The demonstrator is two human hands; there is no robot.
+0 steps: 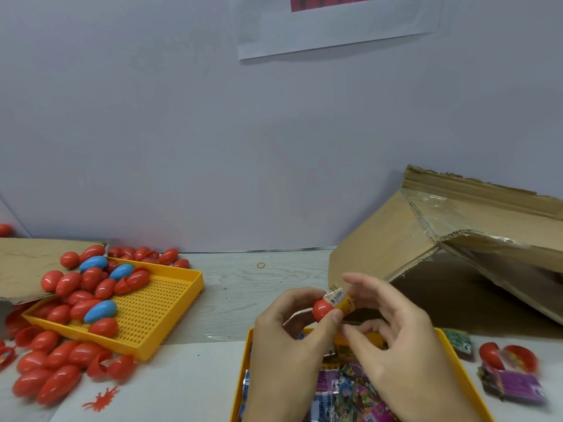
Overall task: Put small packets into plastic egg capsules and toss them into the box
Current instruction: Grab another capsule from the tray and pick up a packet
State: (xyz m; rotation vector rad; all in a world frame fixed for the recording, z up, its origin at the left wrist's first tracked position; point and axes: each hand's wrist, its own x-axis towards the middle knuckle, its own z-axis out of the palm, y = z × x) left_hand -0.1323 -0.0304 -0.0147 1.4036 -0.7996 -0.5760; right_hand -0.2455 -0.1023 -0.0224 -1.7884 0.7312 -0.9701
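step: stuffing | left hand [289,327] pinches red capsule half [322,309], right hand [393,333] fingers pinch yellow packet [341,300] into it | next, I guess: cap it, toss toward box [457,239] at 2 o'clock

left hand [286,336] grips red capsule [322,309] | right hand [393,336] fingers on packet [340,299]

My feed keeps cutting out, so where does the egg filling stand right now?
Done: cannot tell; the cardboard box shows no eggs inside from here. In hand: the left hand holds a red egg half while the right hand pushes a yellow packet into it. Left: many red and blue eggs on the perforated tray, and packets in the near tray.
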